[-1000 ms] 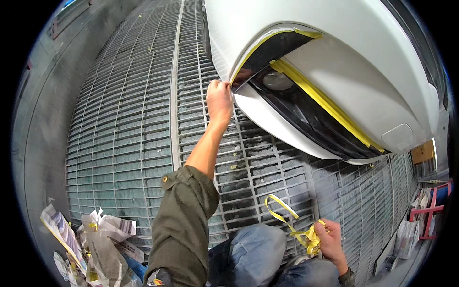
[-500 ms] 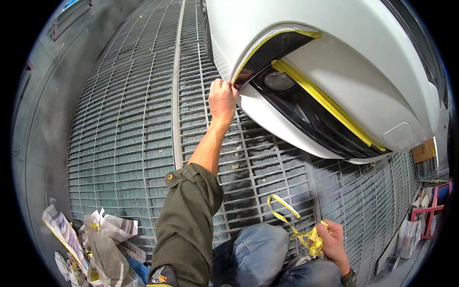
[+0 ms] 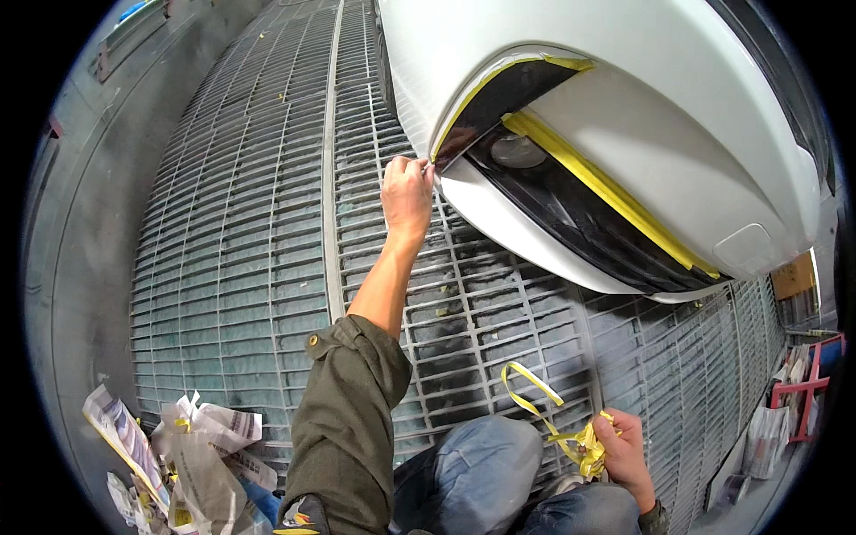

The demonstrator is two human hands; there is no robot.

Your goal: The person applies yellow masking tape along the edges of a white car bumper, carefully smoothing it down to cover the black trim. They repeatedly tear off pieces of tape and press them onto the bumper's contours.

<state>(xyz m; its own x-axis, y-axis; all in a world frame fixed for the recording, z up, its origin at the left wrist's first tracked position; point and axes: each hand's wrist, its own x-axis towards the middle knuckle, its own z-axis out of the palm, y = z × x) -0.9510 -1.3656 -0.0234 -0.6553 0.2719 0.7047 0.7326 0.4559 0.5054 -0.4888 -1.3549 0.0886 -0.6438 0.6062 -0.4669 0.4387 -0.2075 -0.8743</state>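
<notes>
My left hand (image 3: 407,198) reaches out to the lower left corner of the white car bumper (image 3: 642,111). Its fingers pinch at the end of the yellow masking tape (image 3: 448,116) that edges a dark curved trim piece (image 3: 504,100); the tape between the fingertips is mostly hidden. A wider yellow tape strip (image 3: 615,194) runs along the top of the black lower grille (image 3: 580,209). By my right knee, my right hand (image 3: 624,453) is closed round a crumpled wad of yellow tape (image 3: 588,446). A loose loop of that tape trails up to the left.
Metal floor grating (image 3: 241,223) spreads beneath everything. Crumpled masking paper (image 3: 205,446) lies in a heap at the lower left, beside the grey wall (image 3: 80,223). A red rack (image 3: 807,392) with papers stands at the far right, and a brown cardboard piece (image 3: 792,276) lies behind the bumper.
My left hand has shifted slightly left and down at the trim's corner, its fingers drawn a little away from the bumper. My right hand keeps its hold on the tape wad.
</notes>
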